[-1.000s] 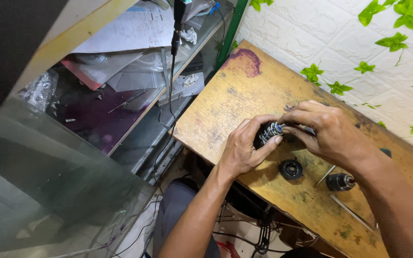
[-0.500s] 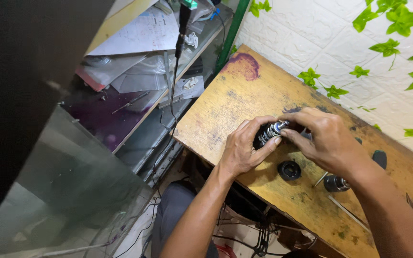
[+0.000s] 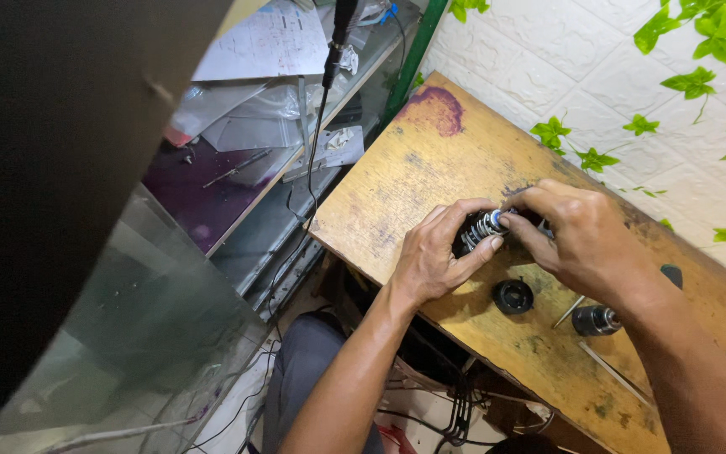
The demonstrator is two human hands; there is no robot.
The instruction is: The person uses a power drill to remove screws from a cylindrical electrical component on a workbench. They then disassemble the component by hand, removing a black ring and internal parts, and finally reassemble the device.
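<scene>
On the worn wooden table (image 3: 430,176), both hands, left hand (image 3: 434,256) and right hand (image 3: 586,240), grip pinched on a black ribbed part (image 3: 482,227).

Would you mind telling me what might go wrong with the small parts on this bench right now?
The spring-wound part is pinched only by fingertips of the left hand and right hand; it might slip or spring away. The black ring lies loose by the near edge of the wooden bench, so a nudging wrist could knock it off. The small dark cylinder lies close under the right forearm and may roll.
</scene>
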